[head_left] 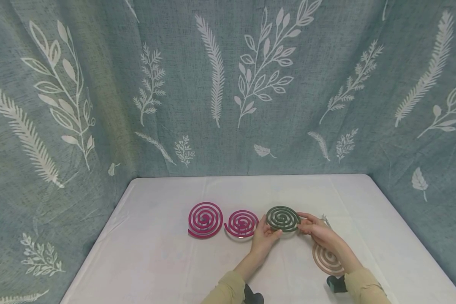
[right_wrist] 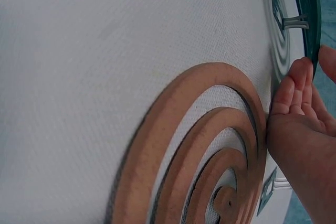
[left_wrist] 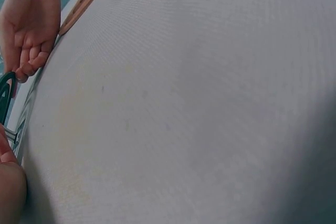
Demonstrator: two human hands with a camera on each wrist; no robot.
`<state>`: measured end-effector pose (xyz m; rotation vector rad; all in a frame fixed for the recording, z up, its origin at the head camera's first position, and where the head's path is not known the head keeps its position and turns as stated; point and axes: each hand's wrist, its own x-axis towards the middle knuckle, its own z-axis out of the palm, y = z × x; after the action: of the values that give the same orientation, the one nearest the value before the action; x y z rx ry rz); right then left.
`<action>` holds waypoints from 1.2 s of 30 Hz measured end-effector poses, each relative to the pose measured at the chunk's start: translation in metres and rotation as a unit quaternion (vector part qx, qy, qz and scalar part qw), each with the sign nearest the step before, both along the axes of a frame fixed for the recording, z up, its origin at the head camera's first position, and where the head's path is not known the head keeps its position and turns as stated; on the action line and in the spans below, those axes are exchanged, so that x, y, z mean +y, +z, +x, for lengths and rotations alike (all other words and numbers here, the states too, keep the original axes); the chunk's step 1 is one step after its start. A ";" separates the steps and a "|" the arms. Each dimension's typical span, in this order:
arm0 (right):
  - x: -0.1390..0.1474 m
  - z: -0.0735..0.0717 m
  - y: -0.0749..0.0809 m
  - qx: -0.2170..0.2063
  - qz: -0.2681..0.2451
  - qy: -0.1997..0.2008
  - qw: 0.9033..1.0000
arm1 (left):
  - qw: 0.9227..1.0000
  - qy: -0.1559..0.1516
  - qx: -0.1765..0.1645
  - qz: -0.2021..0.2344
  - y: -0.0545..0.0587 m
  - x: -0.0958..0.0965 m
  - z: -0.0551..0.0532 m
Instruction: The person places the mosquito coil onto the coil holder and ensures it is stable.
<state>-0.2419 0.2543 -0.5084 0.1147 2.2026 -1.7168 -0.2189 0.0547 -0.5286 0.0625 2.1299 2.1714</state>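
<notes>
A dark green mosquito coil (head_left: 283,218) is held between both hands, raised above the white table. My left hand (head_left: 264,238) grips its left edge, with the thumb along the near side. At the right edge my right hand (head_left: 319,231) pinches the rim between thumb and fingers. A small metal stand (right_wrist: 295,22) shows under the coil's middle in the right wrist view. Beneath my right forearm lies a brown mosquito coil (right_wrist: 210,72) on the cloth, partly hidden by the arm in the head view.
Left of the hands are two magenta coils, a near one (head_left: 242,224) close to my left fingers and a farther one (head_left: 205,219). Another metal stand (head_left: 325,219) is just beyond my right hand. Patterned curtains (head_left: 228,84) surround the white table (head_left: 156,253).
</notes>
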 end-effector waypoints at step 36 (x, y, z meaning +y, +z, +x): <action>0.000 0.000 0.001 -0.001 -0.014 0.009 1.000 | 1.000 -0.007 0.002 0.001 0.003 -0.001 0.001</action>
<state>-0.2419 0.2547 -0.5075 0.0896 2.1718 -1.7372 -0.2176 0.0532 -0.5258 0.0820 2.1218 2.1685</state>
